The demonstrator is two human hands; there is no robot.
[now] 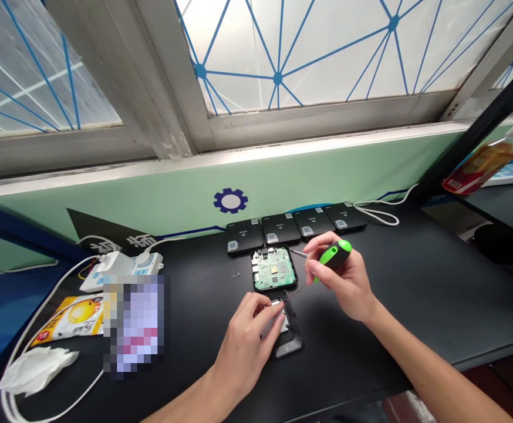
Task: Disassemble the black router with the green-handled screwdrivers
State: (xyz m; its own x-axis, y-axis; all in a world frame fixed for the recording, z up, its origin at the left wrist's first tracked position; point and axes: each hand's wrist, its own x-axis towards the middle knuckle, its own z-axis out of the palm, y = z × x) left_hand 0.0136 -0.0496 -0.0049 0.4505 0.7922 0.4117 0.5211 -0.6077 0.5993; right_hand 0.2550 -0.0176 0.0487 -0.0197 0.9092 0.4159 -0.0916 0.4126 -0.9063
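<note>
The left hand [244, 345] grasps an opened black housing [292, 342], the right hand [339, 283] clenches a green-handled screwdriver [336, 254] beside the exposed green circuit board [274, 269]; two loose screws [236, 274] lie out, four closed black cases [296, 225] remain behind.

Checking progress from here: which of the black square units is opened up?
The one in front of the row: its green circuit board lies exposed; the four black units behind it show closed, labelled tops.

The left hand [244, 339] and right hand [336, 276] are seen bare, with long, slender fingers. The left forearm [186, 400] and right forearm [432, 370] are also bare and are narrowed toward the wrists. The nails are too small to be made out.
</note>
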